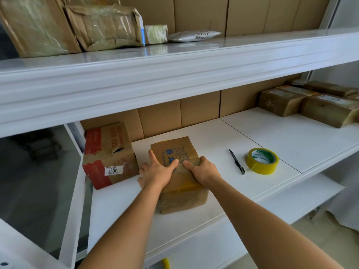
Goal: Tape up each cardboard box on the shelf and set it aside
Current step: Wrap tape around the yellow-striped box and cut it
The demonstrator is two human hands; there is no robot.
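A small brown cardboard box (174, 150) with blue print stands on the white shelf (272, 136), taped with yellowish clear tape across its top. My left hand (155, 171) lies over its left top edge, fingers spread down the side and thumb on the top. My right hand (202, 169) presses on the top's right edge, thumb pointing inward. The two thumbs nearly meet over the tape. A yellow tape roll (262, 161) lies to the right of the box, and a black pen-like cutter (236, 161) rests between them.
A larger box with red tape and a "3011" label (109, 155) stands just left. Several taped boxes (310, 103) sit at the shelf's far right. The upper shelf holds wrapped parcels (77, 26). Flat cardboard lines the back.
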